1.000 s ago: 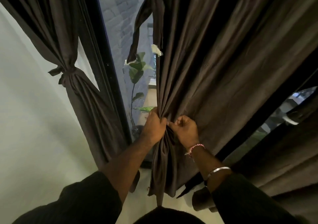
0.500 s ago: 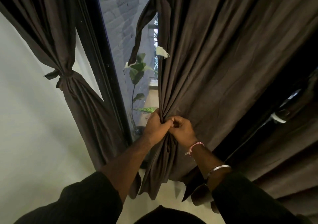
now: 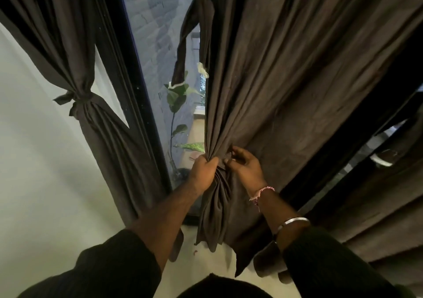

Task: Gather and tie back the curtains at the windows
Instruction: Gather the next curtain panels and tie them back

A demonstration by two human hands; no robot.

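Note:
A dark brown curtain [image 3: 286, 73] hangs over the right part of the window. My left hand [image 3: 202, 171] grips a bunch of its gathered folds at the curtain's left edge. Just to the right, my right hand [image 3: 243, 168] pinches more of the same fabric with curled fingers. A loose tie-back strip [image 3: 185, 43] of the same cloth hangs from the curtain's edge higher up, with a pale tip. At the left, a second curtain [image 3: 75, 52] is bunched and knotted with its own tie [image 3: 79, 99].
A black window frame [image 3: 137, 87] runs between the two curtains. Through the glass I see a grey brick wall [image 3: 155, 18] and a leafy plant [image 3: 176, 96]. A white wall [image 3: 34, 160] is at the left. Another dark curtain [image 3: 384, 206] hangs at the far right.
My right hand has drawn a little away from my left and reaches further right along the curtain. The left hand keeps its grip on the bunch.

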